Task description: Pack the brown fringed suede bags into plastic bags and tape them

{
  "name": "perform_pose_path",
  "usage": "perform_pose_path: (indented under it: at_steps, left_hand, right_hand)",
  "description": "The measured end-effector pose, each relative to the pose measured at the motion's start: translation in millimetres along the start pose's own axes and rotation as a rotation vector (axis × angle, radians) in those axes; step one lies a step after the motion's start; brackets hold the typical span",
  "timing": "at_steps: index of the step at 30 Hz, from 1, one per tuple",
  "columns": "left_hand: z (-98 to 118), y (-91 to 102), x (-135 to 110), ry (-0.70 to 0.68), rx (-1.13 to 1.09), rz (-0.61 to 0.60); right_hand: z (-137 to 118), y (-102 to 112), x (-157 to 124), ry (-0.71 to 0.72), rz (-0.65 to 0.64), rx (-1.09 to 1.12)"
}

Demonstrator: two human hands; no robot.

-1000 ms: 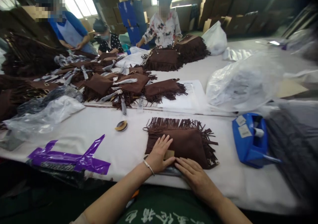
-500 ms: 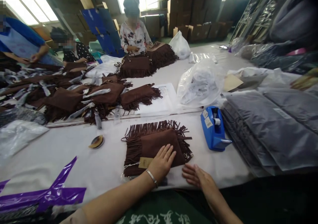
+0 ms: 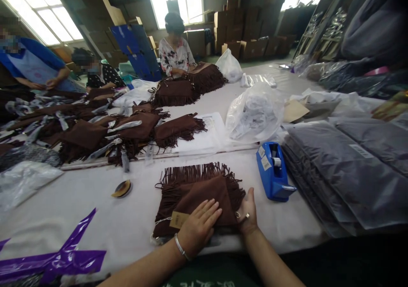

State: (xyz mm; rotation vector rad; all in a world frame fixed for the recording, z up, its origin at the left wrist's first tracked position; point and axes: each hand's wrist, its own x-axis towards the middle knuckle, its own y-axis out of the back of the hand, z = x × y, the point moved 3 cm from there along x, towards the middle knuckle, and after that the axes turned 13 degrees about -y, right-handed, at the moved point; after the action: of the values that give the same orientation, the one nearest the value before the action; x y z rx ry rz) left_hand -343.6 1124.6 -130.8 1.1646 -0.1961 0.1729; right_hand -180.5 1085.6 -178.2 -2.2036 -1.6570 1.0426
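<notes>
A brown suede fringed bag [image 3: 204, 185] lies on the white table [image 3: 137, 210] right in front of me, with a tan paper tag [image 3: 178, 219] at its near left corner. My left hand [image 3: 198, 227] rests flat on the bag's near edge, fingers stretched out. At the bag's right side, my right hand [image 3: 247, 212] has its fingers tucked against and under the fringe; how far they close is hidden.
A blue tape dispenser [image 3: 273, 172] stands to the right of the bag, with stacked grey plastic-wrapped packs [image 3: 350, 168] beyond it. A small tape roll [image 3: 121, 189] and purple tape strips [image 3: 63, 257] lie to the left. Several brown bags [image 3: 105, 130] and three people fill the far table.
The view swung right, then steadied. My left hand slid from the bag's left part to its near edge. My right hand moved off the bare table to the bag's right side.
</notes>
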Motion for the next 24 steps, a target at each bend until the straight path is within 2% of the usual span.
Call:
perform_pose_path:
  at_steps: [4,6,8,10,13,15,17,19,20,22,24]
  left_hand:
    - [2,-8.9,3,-0.014,0.006,-0.055]
    - [2,-11.1,3,-0.026,0.011,-0.062]
    - [2,-12.6,2,-0.051,0.019,-0.041]
    - [5,-13.0,2,-0.104,0.001,0.019]
    - [15,-6.5,0,-0.206,-0.107,0.2]
    - [23,5.8,-2,-0.249,-0.185,0.33]
    - [27,24.4,-9,-0.232,-0.238,0.421]
    - [21,46.8,-23,-0.13,-0.274,0.486]
    - [13,58.3,-34,-0.028,-0.29,0.527]
    - [-13,78.4,-65,0.278,-0.337,0.635]
    - [-43,90.4,-108,0.657,-0.448,0.771]
  right_hand:
    - [-15,19,3,0.09,0.082,0.05]
    - [-25,20,1,0.135,0.098,0.059]
    - [-32,13,0,0.187,0.102,-0.048]
    - [-32,-1,1,0.243,0.103,-0.292]
    - [-13,-28,6,0.319,0.085,-0.792]
    - [5,-42,11,0.385,0.118,-1.158]
    - [16,-51,13,0.453,0.188,-1.473]
    - [18,-58,10,0.476,0.208,-1.593]
    - [16,-63,5,0.482,0.17,-1.611]
    - [10,-71,-10,0.497,-0.01,-1.583]
    - [1,-69,-28,0.484,-0.178,-1.435]
